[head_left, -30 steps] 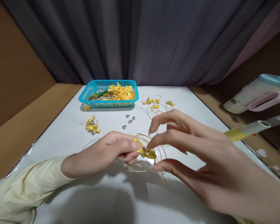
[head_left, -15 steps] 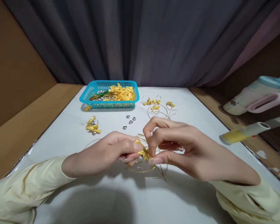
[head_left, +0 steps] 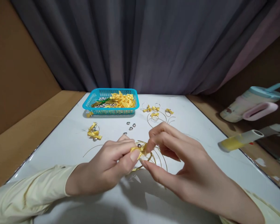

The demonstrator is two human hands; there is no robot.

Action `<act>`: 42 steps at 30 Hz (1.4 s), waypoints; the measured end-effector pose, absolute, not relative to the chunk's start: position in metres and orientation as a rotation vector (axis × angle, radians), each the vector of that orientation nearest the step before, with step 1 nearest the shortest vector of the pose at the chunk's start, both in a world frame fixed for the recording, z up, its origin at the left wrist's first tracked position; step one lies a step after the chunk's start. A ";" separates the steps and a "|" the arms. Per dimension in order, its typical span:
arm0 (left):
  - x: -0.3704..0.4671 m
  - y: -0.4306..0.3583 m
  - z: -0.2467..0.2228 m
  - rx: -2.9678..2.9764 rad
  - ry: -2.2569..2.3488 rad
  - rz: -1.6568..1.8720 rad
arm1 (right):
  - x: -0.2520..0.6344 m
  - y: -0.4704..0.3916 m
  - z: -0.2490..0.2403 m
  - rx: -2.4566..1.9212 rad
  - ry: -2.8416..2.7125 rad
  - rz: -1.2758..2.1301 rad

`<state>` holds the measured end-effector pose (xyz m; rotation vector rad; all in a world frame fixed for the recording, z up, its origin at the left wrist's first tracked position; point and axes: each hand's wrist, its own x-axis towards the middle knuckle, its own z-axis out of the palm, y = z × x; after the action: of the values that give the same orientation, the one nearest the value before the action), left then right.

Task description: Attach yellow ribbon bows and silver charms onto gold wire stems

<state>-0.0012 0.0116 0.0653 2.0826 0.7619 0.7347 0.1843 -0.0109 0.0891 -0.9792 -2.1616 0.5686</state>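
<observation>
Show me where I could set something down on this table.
Bare: between the yellow bow cluster and the table's left edge; between the right hand and the half-yellow tube. Crowded: around the left hand, with wire and silver beads.

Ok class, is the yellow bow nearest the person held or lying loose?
Held: the left hand pinches the yellow bow, thumb against one end, with the right hand at its other end.
</observation>
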 end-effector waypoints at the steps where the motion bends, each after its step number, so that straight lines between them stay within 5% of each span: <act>1: -0.001 0.011 0.065 2.108 0.756 0.746 | 0.184 -0.012 0.089 -0.963 -2.156 0.539; 16: -0.004 0.015 0.069 2.211 0.778 0.878 | 0.183 -0.020 0.099 -0.954 -2.234 0.607; 28: -0.005 0.015 0.071 2.210 0.755 0.847 | 0.187 -0.018 0.080 -0.935 -2.383 -0.003; 42: -0.008 0.016 0.068 2.272 0.707 0.799 | 0.193 -0.012 0.089 -0.802 -2.446 0.212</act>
<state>-0.0083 0.0161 0.0682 2.2721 0.7071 0.7994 0.1929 -0.0124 0.0886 -0.8016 -2.4461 0.2119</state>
